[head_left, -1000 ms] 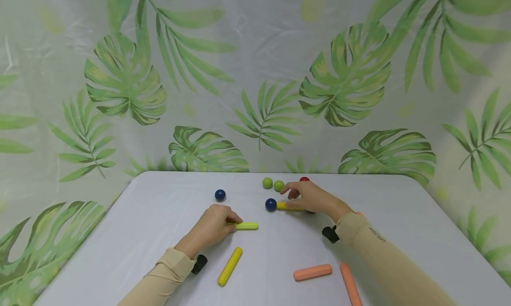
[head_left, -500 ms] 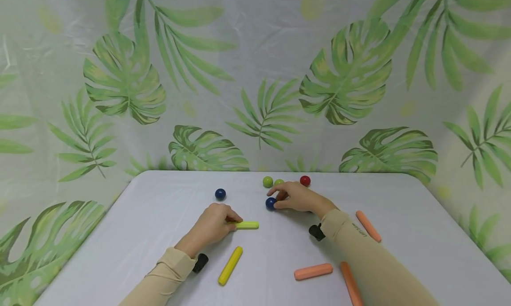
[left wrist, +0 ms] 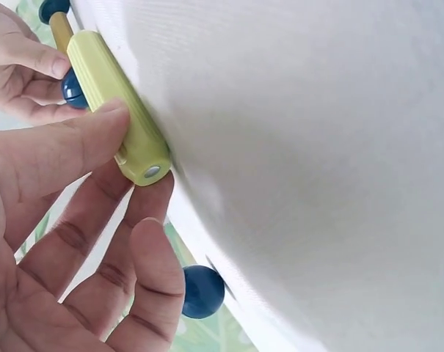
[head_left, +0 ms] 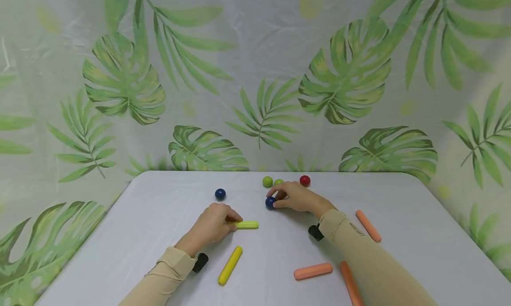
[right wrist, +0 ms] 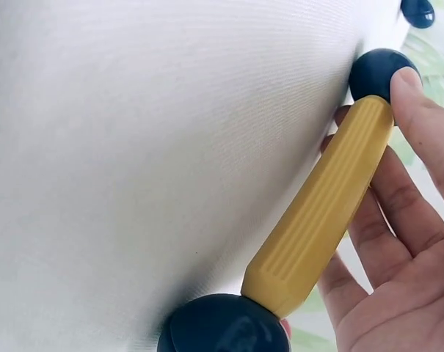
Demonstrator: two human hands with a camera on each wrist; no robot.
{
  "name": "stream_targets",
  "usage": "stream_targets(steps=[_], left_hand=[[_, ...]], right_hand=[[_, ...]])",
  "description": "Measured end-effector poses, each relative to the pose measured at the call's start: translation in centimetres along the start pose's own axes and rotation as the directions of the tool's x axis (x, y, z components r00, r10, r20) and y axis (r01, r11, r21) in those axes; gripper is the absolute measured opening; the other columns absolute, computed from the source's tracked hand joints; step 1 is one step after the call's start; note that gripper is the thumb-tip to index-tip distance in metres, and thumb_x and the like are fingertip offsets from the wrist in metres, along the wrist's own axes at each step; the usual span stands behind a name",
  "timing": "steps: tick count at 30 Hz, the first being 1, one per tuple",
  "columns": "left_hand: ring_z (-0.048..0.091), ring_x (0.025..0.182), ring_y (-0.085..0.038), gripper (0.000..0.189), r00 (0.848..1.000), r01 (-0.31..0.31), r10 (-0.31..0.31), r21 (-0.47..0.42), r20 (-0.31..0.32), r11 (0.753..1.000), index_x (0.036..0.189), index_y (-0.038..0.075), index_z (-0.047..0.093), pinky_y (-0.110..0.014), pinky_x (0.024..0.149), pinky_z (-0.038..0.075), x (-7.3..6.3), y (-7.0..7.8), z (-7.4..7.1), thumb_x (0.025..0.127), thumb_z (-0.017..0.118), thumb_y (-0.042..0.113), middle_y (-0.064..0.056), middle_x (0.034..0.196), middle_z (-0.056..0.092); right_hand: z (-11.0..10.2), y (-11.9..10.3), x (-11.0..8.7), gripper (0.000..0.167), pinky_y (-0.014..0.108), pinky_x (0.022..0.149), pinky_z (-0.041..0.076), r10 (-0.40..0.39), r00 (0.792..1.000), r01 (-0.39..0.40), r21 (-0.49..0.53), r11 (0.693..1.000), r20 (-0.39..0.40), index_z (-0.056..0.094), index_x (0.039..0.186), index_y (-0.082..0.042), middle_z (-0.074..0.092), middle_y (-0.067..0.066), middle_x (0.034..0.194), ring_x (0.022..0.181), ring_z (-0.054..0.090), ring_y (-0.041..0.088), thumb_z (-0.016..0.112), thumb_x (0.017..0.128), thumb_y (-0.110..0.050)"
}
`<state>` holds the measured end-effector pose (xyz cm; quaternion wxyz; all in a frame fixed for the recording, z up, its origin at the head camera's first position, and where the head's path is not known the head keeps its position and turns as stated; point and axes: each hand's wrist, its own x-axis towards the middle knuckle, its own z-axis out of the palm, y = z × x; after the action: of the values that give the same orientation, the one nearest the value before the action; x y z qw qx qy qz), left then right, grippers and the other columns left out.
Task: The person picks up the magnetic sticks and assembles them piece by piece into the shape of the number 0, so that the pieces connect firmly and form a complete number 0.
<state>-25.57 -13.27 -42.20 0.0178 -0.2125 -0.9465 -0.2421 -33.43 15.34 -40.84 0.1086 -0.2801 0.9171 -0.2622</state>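
My left hand (head_left: 213, 221) pinches a yellow-green ribbed stick (left wrist: 119, 103) between thumb and fingers, low over the table. A round silver disc (left wrist: 153, 171) sits in the stick's end. My right hand (head_left: 297, 196) pinches a dark blue ball (right wrist: 379, 72), thumb on its side. That ball is joined to one end of a yellow ribbed stick (right wrist: 321, 213); a second blue ball (right wrist: 223, 323) sits at the other end. In the head view the right hand hides this yellow stick. Another blue ball (head_left: 220, 194) lies beyond my left hand.
Two green balls (head_left: 267, 182) and a red ball (head_left: 305, 180) lie near the far edge. A loose yellow stick (head_left: 230, 265) is in front. Orange sticks lie at the right, one crosswise (head_left: 313, 271), one slanted (head_left: 368, 225), and one partly beneath the right forearm (head_left: 351, 283).
My right hand has moved left along the yellow stick to the blue ball at its left end and now pinches it. My left hand has stayed on the yellow-green stick.
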Motion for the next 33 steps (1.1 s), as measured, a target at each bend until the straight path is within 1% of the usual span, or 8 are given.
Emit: stream_targets(steps=[4, 9, 15, 18, 21, 25, 28, 33], left_hand=[[0.071, 0.089, -0.013, 0.018, 1.000, -0.006, 0.006, 0.003, 0.025, 1.000, 0.101, 0.013, 0.085, -0.038, 0.083, 0.060, 0.1, 0.0, -0.1, 0.088, 0.083, 0.000, 0.000, 0.096, 0.080], [0.068, 0.089, -0.013, 0.018, 0.997, 0.004, -0.006, 0.022, 0.071, 1.000, 0.100, 0.016, 0.083, -0.040, 0.083, 0.059, 0.3, 0.1, -0.3, 0.089, 0.083, 0.002, 0.002, 0.094, 0.077], [0.066, 0.087, -0.018, 0.022, 0.991, -0.015, 0.009, 0.040, 0.134, 0.999, 0.110, 0.016, 0.078, -0.042, 0.080, 0.058, 0.7, 0.6, -0.7, 0.091, 0.082, 0.006, -0.002, 0.097, 0.074], [0.066, 0.087, -0.018, 0.023, 0.988, -0.033, 0.027, 0.038, 0.151, 0.999, 0.113, 0.015, 0.079, -0.042, 0.079, 0.058, 0.9, 0.8, -0.7, 0.091, 0.083, 0.008, -0.004, 0.099, 0.075], [0.066, 0.086, -0.016, 0.020, 0.987, -0.048, 0.041, 0.044, 0.158, 0.998, 0.111, 0.013, 0.081, -0.041, 0.079, 0.058, 1.2, 0.8, -0.7, 0.092, 0.084, 0.009, -0.003, 0.097, 0.076], [0.065, 0.083, -0.011, 0.015, 0.984, -0.051, 0.043, 0.044, 0.173, 0.998, 0.105, 0.013, 0.084, -0.037, 0.078, 0.058, 1.5, 0.9, -0.7, 0.091, 0.086, 0.012, 0.001, 0.092, 0.077], [0.063, 0.079, -0.010, 0.012, 0.981, -0.054, 0.045, 0.043, 0.188, 0.998, 0.101, 0.014, 0.085, -0.034, 0.074, 0.056, 1.7, 1.0, -0.7, 0.090, 0.088, 0.015, 0.003, 0.087, 0.075], [0.060, 0.075, -0.010, 0.009, 0.979, -0.062, 0.052, 0.048, 0.199, 0.997, 0.097, 0.016, 0.084, -0.031, 0.070, 0.052, 2.1, 1.1, -0.6, 0.089, 0.089, 0.016, 0.005, 0.081, 0.072]], right_hand=[[0.0, -0.1, -0.1, 0.031, 0.041, 0.099, 0.058, -0.016, 1.000, 0.016, -0.010, 1.000, -0.005, 0.073, 0.133, -0.015, 0.078, 0.006, 0.115, 0.105, 0.070, 0.018, 0.075, 0.103, -0.019], [0.3, -0.1, 0.1, 0.031, 0.041, 0.102, 0.057, -0.002, 1.000, 0.001, -0.018, 1.000, -0.011, 0.073, 0.133, -0.017, 0.078, 0.004, 0.115, 0.107, 0.071, 0.017, 0.075, 0.102, -0.019], [0.2, -0.1, 0.1, 0.030, 0.041, 0.101, 0.059, -0.004, 1.000, 0.003, -0.032, 0.999, -0.016, 0.073, 0.132, -0.016, 0.079, 0.006, 0.114, 0.106, 0.072, 0.018, 0.076, 0.102, -0.019], [0.1, -0.2, 0.1, 0.030, 0.042, 0.102, 0.059, 0.004, 1.000, -0.005, -0.038, 0.999, -0.018, 0.074, 0.131, -0.016, 0.079, 0.006, 0.115, 0.106, 0.073, 0.019, 0.076, 0.102, -0.019], [0.2, -0.4, 0.1, 0.029, 0.042, 0.102, 0.059, 0.001, 1.000, -0.002, -0.048, 0.999, -0.018, 0.073, 0.130, -0.016, 0.079, 0.006, 0.115, 0.106, 0.073, 0.019, 0.076, 0.101, -0.019], [0.2, -0.5, 0.2, 0.029, 0.041, 0.101, 0.059, 0.014, 1.000, -0.015, -0.055, 0.998, -0.014, 0.074, 0.130, -0.017, 0.079, 0.006, 0.115, 0.106, 0.073, 0.019, 0.077, 0.101, -0.019], [0.1, -0.4, 0.1, 0.029, 0.041, 0.102, 0.059, 0.035, 0.999, -0.036, -0.057, 0.998, -0.014, 0.074, 0.130, -0.018, 0.079, 0.006, 0.116, 0.108, 0.073, 0.019, 0.077, 0.101, -0.020], [0.1, -0.4, 0.1, 0.029, 0.042, 0.101, 0.059, 0.033, 0.999, -0.033, -0.064, 0.997, -0.012, 0.074, 0.131, -0.018, 0.079, 0.006, 0.117, 0.108, 0.072, 0.020, 0.075, 0.102, -0.020]])
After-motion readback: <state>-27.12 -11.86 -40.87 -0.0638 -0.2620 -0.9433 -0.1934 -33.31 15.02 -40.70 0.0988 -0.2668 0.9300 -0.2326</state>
